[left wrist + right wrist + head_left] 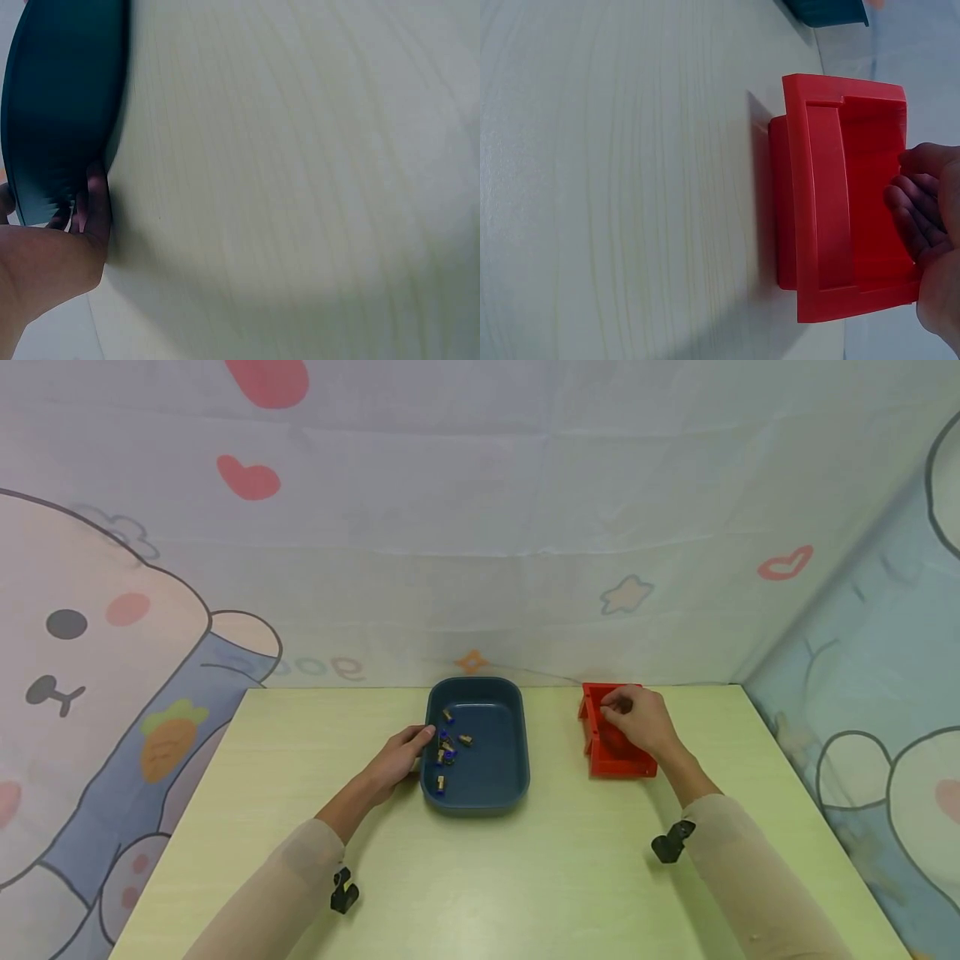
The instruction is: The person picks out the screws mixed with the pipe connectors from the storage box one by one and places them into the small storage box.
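A dark blue tray (487, 802) lies on the table, with several small brass pneumatic fittings (466, 740) with blue ends scattered mostly along its left side. My left hand (399, 756) grips the tray's left wall, thumb over the rim; in the left wrist view its fingers (97, 202) reach under the tray's side. To the right is a red open bin (621, 768). Over its opening my right hand (637, 717) hovers, fingers bent and thumb near the index finger. I cannot tell whether something small sits between those fingertips. The visible part of the bin's inside (874, 217) is bare red plastic.
The pale wood-grain table (555, 877) meets a cloth backdrop (420, 568) printed with cartoon figures right behind the tray and bin. A strip of table separates tray from bin. Each sleeve carries a black wrist mount (673, 842).
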A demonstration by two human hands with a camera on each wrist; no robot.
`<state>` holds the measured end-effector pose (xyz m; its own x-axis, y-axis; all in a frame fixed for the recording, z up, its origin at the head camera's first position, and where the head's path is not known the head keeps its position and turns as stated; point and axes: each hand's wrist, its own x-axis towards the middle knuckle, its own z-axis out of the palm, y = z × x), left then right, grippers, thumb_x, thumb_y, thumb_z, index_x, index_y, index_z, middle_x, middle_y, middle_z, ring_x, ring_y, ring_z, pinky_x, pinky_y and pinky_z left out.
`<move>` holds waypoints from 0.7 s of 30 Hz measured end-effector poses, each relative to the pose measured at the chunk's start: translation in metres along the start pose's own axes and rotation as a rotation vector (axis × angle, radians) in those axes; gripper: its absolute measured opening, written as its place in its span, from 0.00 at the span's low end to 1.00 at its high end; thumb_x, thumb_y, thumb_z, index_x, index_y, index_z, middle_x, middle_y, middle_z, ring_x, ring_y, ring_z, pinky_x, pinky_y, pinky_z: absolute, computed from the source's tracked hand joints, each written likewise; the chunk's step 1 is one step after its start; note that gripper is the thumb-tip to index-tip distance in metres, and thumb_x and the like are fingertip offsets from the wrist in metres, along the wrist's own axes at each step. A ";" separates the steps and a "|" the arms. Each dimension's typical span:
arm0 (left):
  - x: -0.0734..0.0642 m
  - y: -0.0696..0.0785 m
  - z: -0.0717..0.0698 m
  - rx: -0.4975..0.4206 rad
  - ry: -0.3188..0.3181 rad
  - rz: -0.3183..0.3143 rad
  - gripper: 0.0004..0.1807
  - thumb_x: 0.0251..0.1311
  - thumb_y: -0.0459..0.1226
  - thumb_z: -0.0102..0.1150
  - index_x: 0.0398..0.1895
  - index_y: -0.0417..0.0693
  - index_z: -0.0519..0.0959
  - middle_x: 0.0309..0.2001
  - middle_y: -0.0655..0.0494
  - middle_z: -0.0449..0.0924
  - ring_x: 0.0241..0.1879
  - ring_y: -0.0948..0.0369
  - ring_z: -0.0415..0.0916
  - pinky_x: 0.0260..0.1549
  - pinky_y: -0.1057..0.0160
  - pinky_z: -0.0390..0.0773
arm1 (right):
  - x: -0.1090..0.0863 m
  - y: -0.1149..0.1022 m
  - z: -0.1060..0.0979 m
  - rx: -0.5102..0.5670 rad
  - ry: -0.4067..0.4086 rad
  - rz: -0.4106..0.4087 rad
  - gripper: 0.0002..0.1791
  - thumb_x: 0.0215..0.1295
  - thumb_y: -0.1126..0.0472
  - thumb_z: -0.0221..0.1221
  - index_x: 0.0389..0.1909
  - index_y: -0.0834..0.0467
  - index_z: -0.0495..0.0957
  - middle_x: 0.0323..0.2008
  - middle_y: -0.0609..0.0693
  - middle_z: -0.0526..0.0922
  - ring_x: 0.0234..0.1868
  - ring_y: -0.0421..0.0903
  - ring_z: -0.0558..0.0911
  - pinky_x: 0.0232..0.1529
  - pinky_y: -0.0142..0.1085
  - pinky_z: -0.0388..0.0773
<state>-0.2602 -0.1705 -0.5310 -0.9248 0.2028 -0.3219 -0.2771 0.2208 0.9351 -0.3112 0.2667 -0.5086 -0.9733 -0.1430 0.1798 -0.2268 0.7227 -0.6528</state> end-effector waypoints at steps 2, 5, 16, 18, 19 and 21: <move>0.000 -0.001 0.000 0.000 0.001 0.001 0.36 0.84 0.56 0.44 0.81 0.41 0.60 0.77 0.37 0.64 0.78 0.40 0.60 0.74 0.36 0.61 | 0.000 0.000 -0.001 0.001 -0.003 -0.003 0.07 0.72 0.65 0.67 0.46 0.64 0.86 0.39 0.57 0.86 0.41 0.54 0.82 0.45 0.43 0.81; 0.001 -0.001 0.001 0.001 0.004 0.000 0.36 0.83 0.56 0.44 0.81 0.41 0.60 0.77 0.38 0.65 0.78 0.40 0.60 0.74 0.36 0.61 | 0.000 0.000 -0.001 0.008 -0.008 -0.004 0.07 0.72 0.65 0.67 0.46 0.64 0.86 0.40 0.57 0.86 0.41 0.54 0.82 0.45 0.44 0.81; -0.001 0.000 -0.004 0.028 0.023 -0.011 0.36 0.84 0.55 0.44 0.81 0.40 0.60 0.78 0.36 0.63 0.78 0.39 0.58 0.75 0.36 0.59 | 0.008 -0.003 -0.003 0.048 -0.048 -0.002 0.10 0.75 0.62 0.65 0.49 0.65 0.85 0.43 0.60 0.86 0.45 0.56 0.82 0.47 0.45 0.81; -0.002 0.000 -0.004 0.029 0.027 -0.014 0.36 0.84 0.54 0.44 0.81 0.40 0.60 0.78 0.36 0.62 0.79 0.38 0.57 0.76 0.36 0.58 | 0.009 -0.005 -0.003 0.049 -0.054 -0.001 0.10 0.75 0.62 0.65 0.50 0.65 0.85 0.44 0.59 0.86 0.45 0.56 0.82 0.47 0.45 0.81; -0.002 0.000 -0.005 0.027 0.025 -0.014 0.36 0.84 0.55 0.44 0.81 0.40 0.60 0.78 0.36 0.62 0.79 0.38 0.57 0.76 0.36 0.58 | 0.009 -0.006 -0.003 0.051 -0.053 -0.002 0.10 0.75 0.62 0.65 0.50 0.64 0.85 0.44 0.59 0.86 0.45 0.56 0.82 0.47 0.45 0.81; -0.002 -0.001 -0.005 0.022 0.023 -0.014 0.36 0.84 0.55 0.43 0.82 0.40 0.59 0.78 0.36 0.62 0.79 0.39 0.57 0.76 0.36 0.58 | 0.010 -0.011 -0.004 0.056 -0.052 -0.013 0.11 0.75 0.62 0.65 0.50 0.64 0.85 0.44 0.59 0.86 0.45 0.56 0.82 0.47 0.44 0.81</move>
<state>-0.2593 -0.1763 -0.5302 -0.9268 0.1775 -0.3309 -0.2842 0.2444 0.9271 -0.3186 0.2601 -0.4971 -0.9704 -0.1883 0.1511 -0.2399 0.6818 -0.6911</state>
